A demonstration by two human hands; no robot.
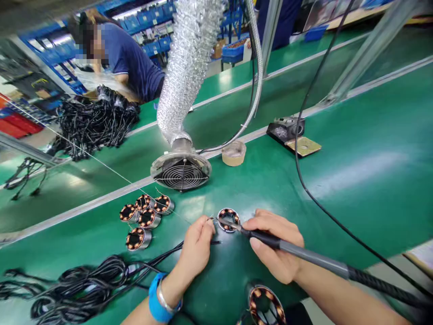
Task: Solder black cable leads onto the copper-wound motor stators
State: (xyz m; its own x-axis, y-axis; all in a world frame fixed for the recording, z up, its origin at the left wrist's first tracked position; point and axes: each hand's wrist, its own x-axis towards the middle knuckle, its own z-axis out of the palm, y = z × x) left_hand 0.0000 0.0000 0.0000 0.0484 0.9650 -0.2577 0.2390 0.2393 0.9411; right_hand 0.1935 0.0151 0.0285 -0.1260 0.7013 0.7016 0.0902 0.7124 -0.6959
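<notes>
My right hand [279, 246] is closed around the dark handle of a soldering iron [311, 258], whose metal tip lies over a stator [223, 228] with copper windings on the green bench. Just left of that stator, my left hand [198, 243] pinches a thin solder wire [111, 169] that runs in from the upper left. A short bit of wire shows at its fingertips, close to the stator's rim; whether it touches cannot be made out. Black cables [162, 257] pass under the left hand, one end poking out to its right. Another stator [265, 304] stands nearest to me.
Several stators [148, 217] stand in a group left of a fume extractor hood [182, 174] on a silver duct [186, 67]. A round tan piece [234, 154] and an iron stand with sponge [297, 137] lie behind. Across the bench, a person works by piled black cables [96, 119].
</notes>
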